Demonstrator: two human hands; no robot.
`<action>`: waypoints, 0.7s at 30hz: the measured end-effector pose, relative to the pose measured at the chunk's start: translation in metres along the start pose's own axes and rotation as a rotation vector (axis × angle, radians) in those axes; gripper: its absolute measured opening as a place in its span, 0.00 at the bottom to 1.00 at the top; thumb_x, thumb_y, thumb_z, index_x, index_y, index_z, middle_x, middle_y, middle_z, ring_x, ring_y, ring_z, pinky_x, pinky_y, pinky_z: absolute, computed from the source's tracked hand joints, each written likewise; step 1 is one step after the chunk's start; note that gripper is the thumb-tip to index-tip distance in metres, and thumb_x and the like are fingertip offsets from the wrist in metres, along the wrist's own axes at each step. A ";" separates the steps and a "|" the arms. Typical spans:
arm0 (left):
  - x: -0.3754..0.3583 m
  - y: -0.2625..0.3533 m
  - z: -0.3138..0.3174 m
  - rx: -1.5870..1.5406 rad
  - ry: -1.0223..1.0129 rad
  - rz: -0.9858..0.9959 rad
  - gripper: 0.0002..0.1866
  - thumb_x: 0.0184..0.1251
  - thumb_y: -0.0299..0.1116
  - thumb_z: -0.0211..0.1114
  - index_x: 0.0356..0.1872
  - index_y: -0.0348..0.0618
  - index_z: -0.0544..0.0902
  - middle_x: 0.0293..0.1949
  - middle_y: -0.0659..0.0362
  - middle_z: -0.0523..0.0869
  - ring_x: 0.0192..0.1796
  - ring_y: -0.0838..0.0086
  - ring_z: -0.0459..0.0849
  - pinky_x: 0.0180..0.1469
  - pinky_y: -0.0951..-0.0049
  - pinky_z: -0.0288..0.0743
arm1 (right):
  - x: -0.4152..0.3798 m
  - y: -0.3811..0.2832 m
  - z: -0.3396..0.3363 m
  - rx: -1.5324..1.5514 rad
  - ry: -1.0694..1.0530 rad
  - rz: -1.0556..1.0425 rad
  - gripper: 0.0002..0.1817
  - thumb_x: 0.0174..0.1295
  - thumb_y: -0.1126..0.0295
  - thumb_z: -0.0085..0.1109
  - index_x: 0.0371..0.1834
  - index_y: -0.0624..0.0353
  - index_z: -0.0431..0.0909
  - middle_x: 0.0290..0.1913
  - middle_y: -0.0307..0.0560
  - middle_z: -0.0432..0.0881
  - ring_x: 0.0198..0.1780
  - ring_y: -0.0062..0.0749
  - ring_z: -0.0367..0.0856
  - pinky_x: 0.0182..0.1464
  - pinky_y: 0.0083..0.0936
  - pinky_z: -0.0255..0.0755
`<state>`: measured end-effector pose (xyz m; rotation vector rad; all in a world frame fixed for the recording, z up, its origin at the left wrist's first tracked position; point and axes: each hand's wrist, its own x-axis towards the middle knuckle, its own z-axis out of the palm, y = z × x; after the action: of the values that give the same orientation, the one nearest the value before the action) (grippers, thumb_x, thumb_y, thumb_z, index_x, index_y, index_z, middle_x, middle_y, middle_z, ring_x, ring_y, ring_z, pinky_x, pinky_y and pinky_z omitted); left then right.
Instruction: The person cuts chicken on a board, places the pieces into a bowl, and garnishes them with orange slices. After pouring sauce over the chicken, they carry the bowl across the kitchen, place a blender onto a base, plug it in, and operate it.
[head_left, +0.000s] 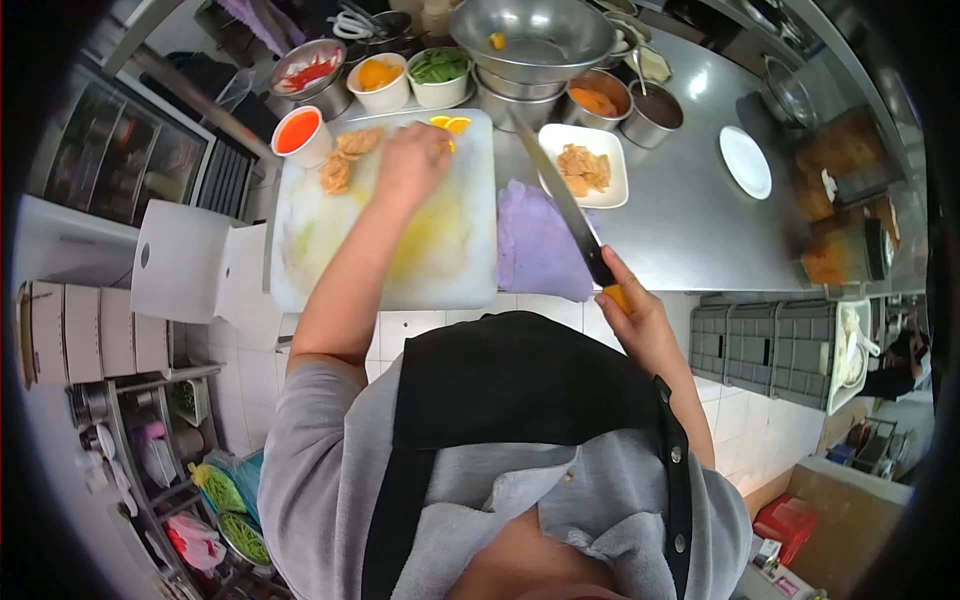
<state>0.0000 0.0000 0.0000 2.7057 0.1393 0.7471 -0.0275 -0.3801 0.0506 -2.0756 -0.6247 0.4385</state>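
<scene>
My left hand is over the white cutting board, fingers curled down with a bit of orange slice at their tips. Two more orange slices lie just beyond them by the board's far edge. Left of this hand sit pieces of pale brown meat. My right hand grips a long knife, its blade pointing away and up to the left, over a purple cloth and past a white square dish of cut meat. An orange-yellow patch shows at the handle.
A paper cup of orange sauce touches the board's left side. Behind are tubs of orange fruit and green leaves, a large metal bowl and metal pots. A white oval plate lies on the steel counter.
</scene>
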 end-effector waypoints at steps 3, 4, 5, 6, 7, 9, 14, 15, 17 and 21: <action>0.004 0.072 0.048 -0.163 -0.103 0.123 0.16 0.57 0.38 0.71 0.47 0.47 0.84 0.44 0.55 0.85 0.52 0.57 0.81 0.56 0.58 0.74 | -0.010 0.004 -0.018 0.023 0.134 0.105 0.34 0.66 0.76 0.61 0.75 0.46 0.64 0.52 0.50 0.84 0.45 0.26 0.80 0.52 0.21 0.73; 0.010 0.092 0.058 -0.139 -0.139 0.114 0.19 0.57 0.41 0.72 0.49 0.48 0.82 0.47 0.56 0.84 0.55 0.58 0.79 0.58 0.57 0.70 | -0.011 0.008 -0.020 0.036 0.178 0.104 0.34 0.66 0.77 0.62 0.75 0.45 0.64 0.49 0.48 0.84 0.43 0.24 0.79 0.50 0.21 0.73; 0.015 0.110 0.067 -0.113 -0.172 0.105 0.22 0.56 0.43 0.72 0.51 0.49 0.81 0.49 0.57 0.84 0.57 0.59 0.78 0.60 0.57 0.67 | -0.012 0.011 -0.022 0.050 0.221 0.101 0.34 0.66 0.77 0.62 0.75 0.45 0.64 0.46 0.46 0.84 0.42 0.22 0.78 0.49 0.20 0.72; 0.021 0.126 0.078 -0.079 -0.202 0.098 0.24 0.56 0.44 0.73 0.53 0.49 0.80 0.50 0.57 0.83 0.58 0.59 0.77 0.60 0.56 0.65 | -0.015 0.012 -0.027 0.059 0.239 0.127 0.35 0.65 0.78 0.62 0.75 0.45 0.64 0.42 0.42 0.83 0.40 0.20 0.76 0.48 0.18 0.71; 0.028 0.138 0.090 -0.045 -0.232 0.091 0.26 0.55 0.46 0.73 0.54 0.50 0.79 0.52 0.57 0.82 0.59 0.60 0.76 0.61 0.56 0.63 | -0.018 0.011 -0.030 0.057 0.245 0.150 0.35 0.65 0.78 0.62 0.75 0.45 0.64 0.41 0.42 0.83 0.40 0.20 0.75 0.48 0.18 0.71; 0.039 0.146 0.105 0.030 -0.279 0.073 0.29 0.53 0.48 0.74 0.56 0.50 0.78 0.53 0.57 0.82 0.60 0.61 0.75 0.61 0.56 0.60 | -0.023 0.011 -0.035 0.057 0.256 0.192 0.35 0.66 0.78 0.61 0.75 0.45 0.63 0.40 0.41 0.82 0.38 0.20 0.74 0.47 0.18 0.71; 0.049 0.141 0.128 -0.095 -0.257 -0.095 0.33 0.50 0.47 0.76 0.59 0.52 0.76 0.52 0.57 0.81 0.59 0.61 0.76 0.61 0.55 0.60 | -0.031 0.032 -0.037 0.059 0.257 0.050 0.34 0.66 0.76 0.61 0.76 0.45 0.63 0.40 0.43 0.83 0.38 0.21 0.76 0.48 0.19 0.72; 0.048 0.138 0.123 -0.174 -0.227 -0.112 0.34 0.49 0.46 0.76 0.60 0.52 0.75 0.52 0.57 0.81 0.59 0.61 0.76 0.62 0.54 0.59 | -0.031 0.032 -0.037 0.060 0.247 0.027 0.34 0.66 0.76 0.61 0.76 0.45 0.63 0.41 0.44 0.83 0.39 0.22 0.77 0.48 0.19 0.72; 0.044 0.128 0.097 -0.325 -0.158 -0.151 0.36 0.48 0.45 0.77 0.61 0.54 0.74 0.53 0.56 0.80 0.59 0.60 0.77 0.62 0.54 0.59 | -0.028 0.028 -0.041 0.085 0.182 0.100 0.34 0.67 0.75 0.61 0.76 0.44 0.63 0.43 0.46 0.84 0.40 0.24 0.79 0.49 0.21 0.73; -0.005 0.095 0.037 -0.008 -0.203 -0.219 0.47 0.44 0.42 0.80 0.70 0.53 0.66 0.55 0.52 0.77 0.59 0.56 0.74 0.63 0.53 0.60 | -0.010 0.031 -0.034 0.072 0.048 0.085 0.34 0.67 0.74 0.62 0.76 0.40 0.63 0.46 0.51 0.84 0.41 0.31 0.82 0.49 0.26 0.75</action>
<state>0.0154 -0.1014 -0.0004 2.6817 0.3747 0.4072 -0.0090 -0.4230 0.0434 -2.0436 -0.4874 0.4517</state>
